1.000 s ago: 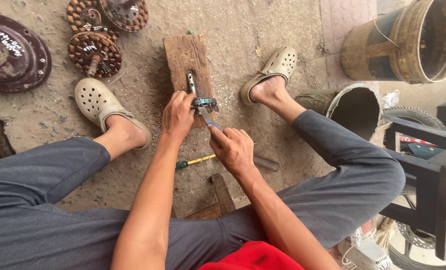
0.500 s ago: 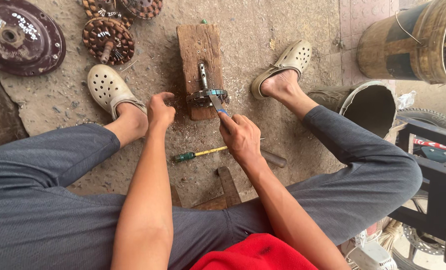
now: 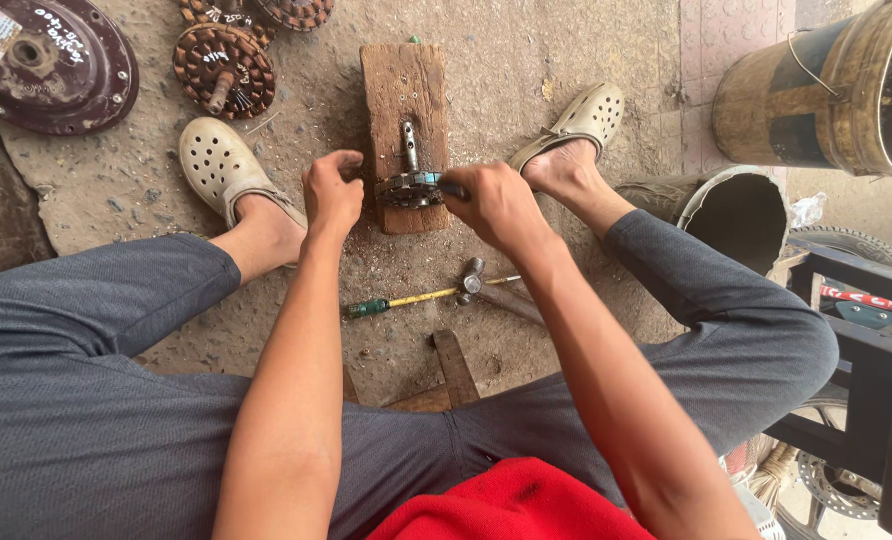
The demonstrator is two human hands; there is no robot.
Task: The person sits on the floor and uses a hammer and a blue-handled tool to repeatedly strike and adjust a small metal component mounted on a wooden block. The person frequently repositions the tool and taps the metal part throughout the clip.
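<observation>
floor (image 3: 566, 60): dusty concrete, person sits on it with legs spread, sandalled feet either side of the work
drums (image 3: 816, 95): one upright at the floor's top right, another (image 3: 736, 215) on its side just beside the right shin, so that side is cramped
cover plate (image 3: 46, 60): round, maroon, top left corner, well apart from the hands
wound cores (image 3: 224, 68): coppery, near the top edge, left of the block
wood block (image 3: 406, 90): upright plank between the feet, carries the part
rotor (image 3: 411, 188): small toothed ring with a shaft pointing up the block, sits on the block's lower end
left hand (image 3: 331, 192): half a second back it was off toward the left ankle, now it's in at the block's left edge, fingers curled, just beside the rotor, not clearly gripping, so looks like it's coming in to steady things
right hand (image 3: 496, 205): closed round a thin tool whose tip meets the rotor's right side, lower on the part than before
hammer (image 3: 491, 290) and screwdriver (image 3: 406, 300): lying loose below the block, between the knees, open floor around them for reaching
</observation>
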